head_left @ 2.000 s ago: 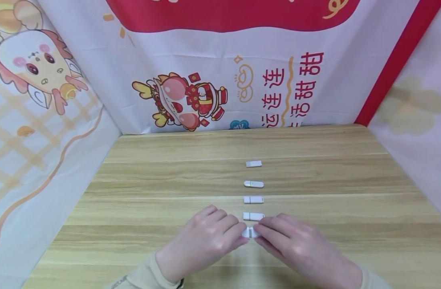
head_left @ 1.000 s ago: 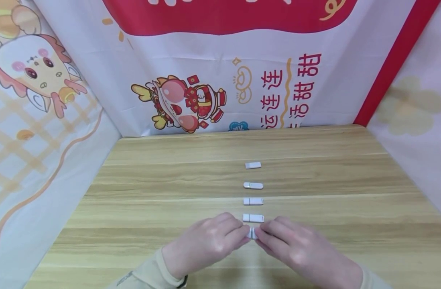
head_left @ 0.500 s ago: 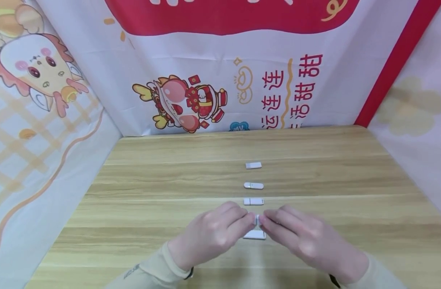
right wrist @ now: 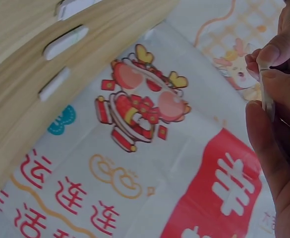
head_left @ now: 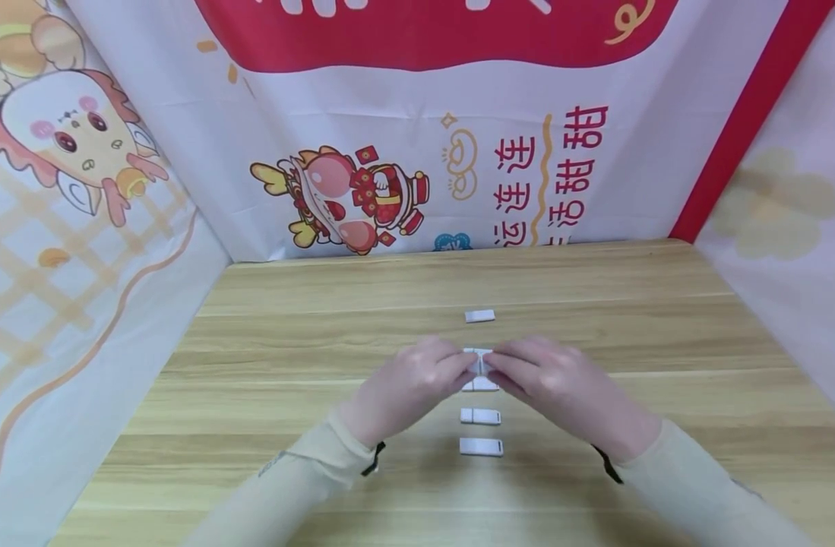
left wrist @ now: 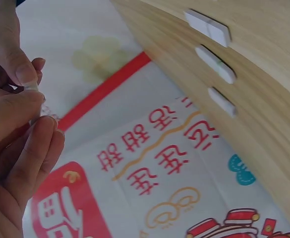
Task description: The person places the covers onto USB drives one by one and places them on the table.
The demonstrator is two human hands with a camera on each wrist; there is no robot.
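Observation:
Several white USB sticks lie in a column on the wooden table. Farthest is a plain one (head_left: 479, 316), then a rounded stick (left wrist: 216, 64), mostly behind the fingers in the head view. Closer in are a capped stick (head_left: 482, 385), another capped stick (head_left: 481, 417) and the nearest one (head_left: 481, 447). Raised over the column, my left hand (head_left: 410, 384) and right hand (head_left: 567, 391) pinch one more white USB stick (right wrist: 268, 106) between thumbs and fingers, one hand at each end. Fingertips cover most of it.
The wooden table (head_left: 308, 327) ends against a printed cloth (head_left: 390, 99) hanging at the back. Patterned cloths also hang at the left (head_left: 178, 175) and right (head_left: 786, 304).
Both hands have moved away from the near end of the column towards its far part, still pinching a stick together. The nearest two sticks on the table now show fully.

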